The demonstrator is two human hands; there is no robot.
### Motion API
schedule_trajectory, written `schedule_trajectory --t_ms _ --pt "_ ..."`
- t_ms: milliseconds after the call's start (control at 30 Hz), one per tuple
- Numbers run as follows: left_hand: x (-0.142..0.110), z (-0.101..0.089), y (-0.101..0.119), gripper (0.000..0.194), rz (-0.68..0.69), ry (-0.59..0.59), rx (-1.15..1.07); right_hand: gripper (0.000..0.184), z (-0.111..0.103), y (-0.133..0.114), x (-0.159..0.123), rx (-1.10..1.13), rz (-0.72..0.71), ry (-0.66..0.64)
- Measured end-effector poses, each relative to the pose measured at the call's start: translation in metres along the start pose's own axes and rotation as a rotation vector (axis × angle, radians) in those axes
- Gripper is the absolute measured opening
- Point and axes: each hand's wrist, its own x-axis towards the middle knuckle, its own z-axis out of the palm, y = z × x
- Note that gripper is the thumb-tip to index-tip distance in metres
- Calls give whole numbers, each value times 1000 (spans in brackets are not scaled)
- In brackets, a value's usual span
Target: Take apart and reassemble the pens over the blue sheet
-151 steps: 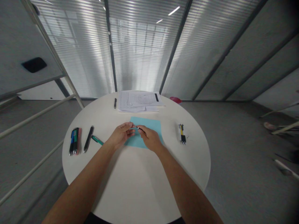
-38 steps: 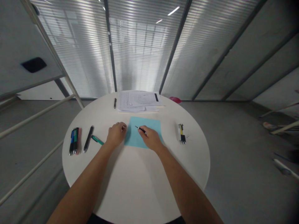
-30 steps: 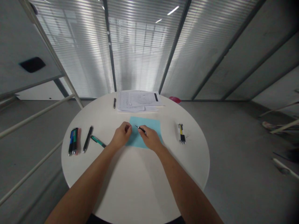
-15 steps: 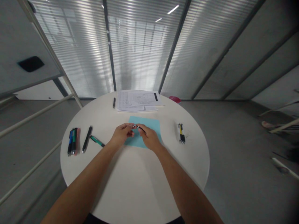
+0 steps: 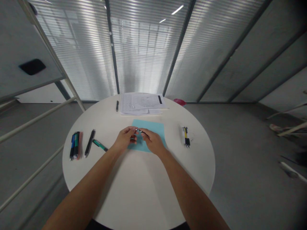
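Observation:
Over a light blue sheet (image 5: 157,126) my two hands meet, thumbs and fingers pinched close together. My right hand (image 5: 153,141) grips a slim black pen (image 5: 144,132), its far part hidden in the palm. My left hand (image 5: 123,140) pinches a small silver pen part (image 5: 137,129) at the pen's left end. Pen and silver part appear in line and touching; the exact joint is too small to make out. A green and black pen (image 5: 100,145) lies beside my left forearm, which covers its lower end.
On the round white table (image 5: 141,179), several pens (image 5: 75,145) lie side by side at left, near a black pen (image 5: 89,143). More pens (image 5: 186,137) lie at right. Printed papers (image 5: 144,103) and a dark pen (image 5: 117,106) sit at the back. A white-framed stand (image 5: 40,111) is at left.
The small gap between the silver part and the black pen has closed as my hands came slightly together. Everything on the table stays where it was.

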Motion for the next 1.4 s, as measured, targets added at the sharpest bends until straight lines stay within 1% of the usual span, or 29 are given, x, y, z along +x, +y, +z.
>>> schedule_trajectory --t_ms 200,467,733,900,1167,1400 --pt "-2 1 2 31 3 -14 3 36 -2 -3 0 -2 12 -7" --pt "-3 -2 4 32 7 -53 -28 35 -1 -2 -1 -18 16 -13" --pt "-3 -2 6 34 7 -47 0 37 -1 1 -1 -46 4 -16" --pt "-4 -2 8 32 -4 -9 -23 37 -2 -1 -1 -61 16 -19" --pt "-3 -3 9 32 -5 9 -20 36 -3 -2 -1 -68 28 4" --pt "-5 -2 10 35 3 -29 7 36 -2 -2 -1 -76 16 -9"
